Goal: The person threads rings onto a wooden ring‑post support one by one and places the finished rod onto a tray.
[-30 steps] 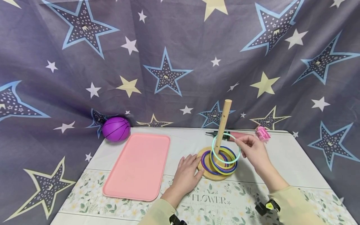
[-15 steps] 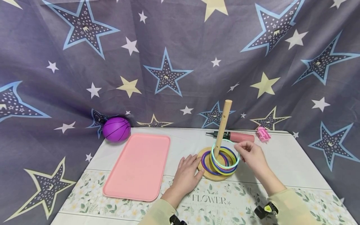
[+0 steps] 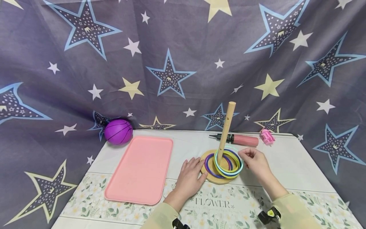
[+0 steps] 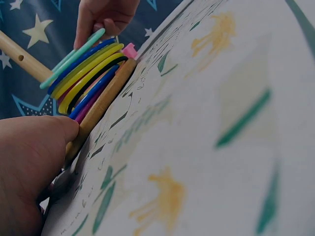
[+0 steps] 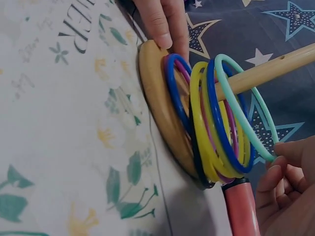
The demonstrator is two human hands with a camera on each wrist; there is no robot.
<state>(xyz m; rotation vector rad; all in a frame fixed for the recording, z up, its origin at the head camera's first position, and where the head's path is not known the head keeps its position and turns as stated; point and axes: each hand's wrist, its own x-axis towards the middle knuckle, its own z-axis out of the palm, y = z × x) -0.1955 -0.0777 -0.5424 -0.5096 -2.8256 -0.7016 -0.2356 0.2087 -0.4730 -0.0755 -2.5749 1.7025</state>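
My right hand [image 3: 256, 163] pinches the right edge of a mint-green ring [image 5: 238, 109] between thumb and fingers. The ring encircles the wooden peg [image 3: 226, 127] low down, tilted, at the top of a stack of blue, yellow and purple rings [image 5: 204, 128]. Below them is the peg's round wooden base [image 3: 218, 181]. My left hand [image 3: 188, 181] rests on the left edge of this base, its fingers stretched out. In the left wrist view, the left thumb [image 4: 66, 127] lies by the base's rim, beside the lowest rings.
A pink tray [image 3: 140, 171] lies to the left, with a purple ball [image 3: 118, 132] behind it. At the back right, behind the peg, are a pink and black hand pump [image 3: 244, 140] and a small pink toy [image 3: 267, 136]. A star-patterned curtain [image 3: 183, 63] hangs behind the table.
My right hand has lowered the mint-green ring along the peg, down onto the other rings. The left hand stays in place on the base.
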